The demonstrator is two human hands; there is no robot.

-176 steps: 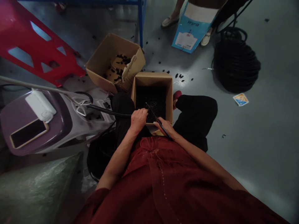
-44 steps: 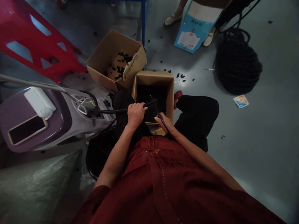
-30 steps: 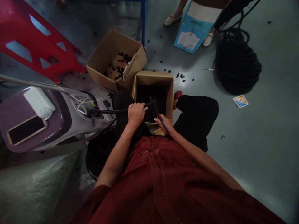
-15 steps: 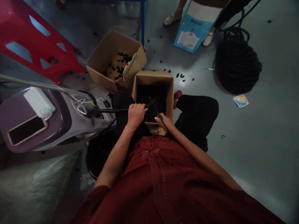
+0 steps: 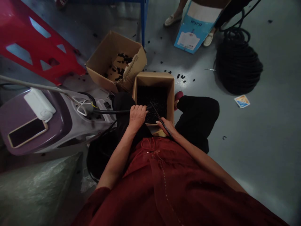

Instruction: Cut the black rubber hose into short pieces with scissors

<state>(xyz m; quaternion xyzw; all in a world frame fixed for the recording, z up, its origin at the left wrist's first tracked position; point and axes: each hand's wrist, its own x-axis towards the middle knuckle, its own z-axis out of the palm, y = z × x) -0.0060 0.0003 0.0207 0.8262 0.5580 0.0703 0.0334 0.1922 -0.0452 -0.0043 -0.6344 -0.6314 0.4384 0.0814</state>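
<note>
My left hand (image 5: 137, 116) is closed around a black ribbed tube (image 5: 111, 111), which runs in from the left across my thigh. A short end of it shows just past my fingers. In my closed right hand (image 5: 166, 126) are dark scissors (image 5: 162, 121), their blades slanting up and left close to the tube's end. Whether the blades touch the tube I cannot tell. Both hands are over the near part of a cardboard box (image 5: 155, 75) between my legs. Many small black pieces (image 5: 152, 94) lie in it.
Behind it stands a second carton (image 5: 98, 73) with black bits. At left are a purple-grey stool (image 5: 63, 116) bearing a phone (image 5: 27, 131) and a white device (image 5: 39, 103), and a red stool (image 5: 47, 47). A black coil (image 5: 238, 66), a blue box (image 5: 191, 31) and another person's shoe (image 5: 172, 20) are across.
The scissor blades look closer together now, and their tip is slightly lower. My left hand keeps its hold on the tube, almost in the same place.
</note>
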